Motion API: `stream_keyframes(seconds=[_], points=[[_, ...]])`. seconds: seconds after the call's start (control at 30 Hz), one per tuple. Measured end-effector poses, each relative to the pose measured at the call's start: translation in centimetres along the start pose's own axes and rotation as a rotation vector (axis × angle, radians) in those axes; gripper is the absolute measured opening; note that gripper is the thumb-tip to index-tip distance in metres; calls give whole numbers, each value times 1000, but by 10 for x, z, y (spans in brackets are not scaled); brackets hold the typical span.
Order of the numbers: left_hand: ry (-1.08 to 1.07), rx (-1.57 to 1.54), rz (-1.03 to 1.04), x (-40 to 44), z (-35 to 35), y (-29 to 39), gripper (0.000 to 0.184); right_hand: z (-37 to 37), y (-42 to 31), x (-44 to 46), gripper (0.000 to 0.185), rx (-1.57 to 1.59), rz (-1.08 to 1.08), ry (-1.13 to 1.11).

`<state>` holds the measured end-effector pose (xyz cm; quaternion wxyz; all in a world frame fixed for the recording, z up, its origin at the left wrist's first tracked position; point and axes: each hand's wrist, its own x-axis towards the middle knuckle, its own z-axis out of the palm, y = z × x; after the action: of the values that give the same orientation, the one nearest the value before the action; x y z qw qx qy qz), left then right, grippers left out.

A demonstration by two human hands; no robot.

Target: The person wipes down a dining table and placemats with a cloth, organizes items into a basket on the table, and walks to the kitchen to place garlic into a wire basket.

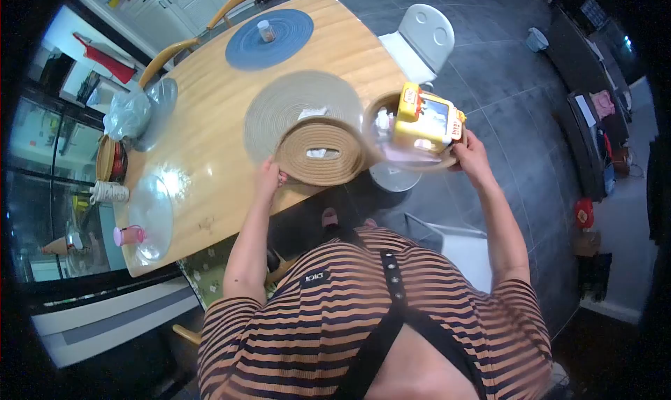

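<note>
My left hand is closed on the near left edge of an oval woven rope tissue box cover. White tissue shows in its middle slot. It is over the table's front edge, partly in front of a round beige placemat. To the right, my right hand grips the right side of a woven basket, out beyond the table edge. A yellow and white toy with a small screen sits in the basket, beside other light-coloured things I cannot make out. Cover and basket are close together, slightly blurred.
On the wooden table are a blue placemat with a small jar, a plastic bag, a pink cup and a white rope-wrapped holder. A white chair stands at the right edge, another near me.
</note>
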<state>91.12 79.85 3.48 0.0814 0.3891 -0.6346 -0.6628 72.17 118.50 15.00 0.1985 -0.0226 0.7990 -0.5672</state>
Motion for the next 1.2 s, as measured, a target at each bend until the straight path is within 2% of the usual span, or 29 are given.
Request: stream_keyframes(seconds=[0.17,0.3,0.37,0.43,0.47,0.57,0.6,0.63,0.73,0.83,0.93,1.0,1.13,1.2], points=[[-43,155,10,-1,-1,6,25,44,10,7,42,-3,-41,-30],[-99,148,-47,2,-9,4,34,106,7,15,42,45,57,-133],[-64,101,-108,3,-12,2,40,135,-22,1,41,-110,92,-151],[-42,69,-138,7,-15,-1,45,163,0,14,40,-4,161,-221],[-37,59,-138,9,-15,-3,47,178,45,41,41,-160,9,-208],[-15,129,-126,10,-13,0,53,193,20,18,43,-173,140,-208],[-30,158,-117,11,-14,1,54,198,51,39,42,-253,169,-243],[-44,186,-106,12,-15,2,56,200,74,51,42,-373,107,-216],[-88,285,-121,20,-15,3,60,191,82,53,47,-665,-75,-162],[-183,304,-160,30,-18,10,59,181,55,40,52,-761,-135,-68],[-308,436,-208,12,-10,45,37,187,81,57,53,-419,180,-276],[-305,413,-191,24,-11,32,32,194,104,69,52,-434,68,-251],[-338,209,-222,16,-7,31,23,192,88,57,51,-500,-47,-223],[-321,151,-254,4,-9,33,23,185,69,50,49,-622,-235,-161]])
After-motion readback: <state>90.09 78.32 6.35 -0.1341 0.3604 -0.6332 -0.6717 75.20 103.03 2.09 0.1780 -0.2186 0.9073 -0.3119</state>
